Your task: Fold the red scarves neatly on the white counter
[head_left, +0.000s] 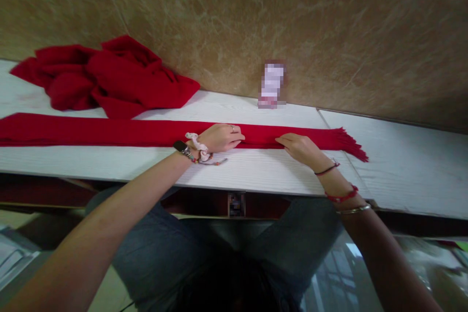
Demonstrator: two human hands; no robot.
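A long red scarf (98, 131), folded into a narrow strip with a fringe at its right end, lies flat along a white wood-grain table. My left hand (219, 137) rests over the middle of the scarf, its fingers closed together on the cloth. To its right, my right hand (302, 148) pinches the scarf between thumb and fingers at the near part of the strip. Between the two hands a short stretch of red cloth shows. What lies under my fingertips is hidden.
A crumpled heap of red cloth (124, 75) lies at the back left against the brown marbled wall (219, 19). A small pixelated pale item (272, 83) stands by the wall. The white table's (413, 170) near edge runs just above my knees.
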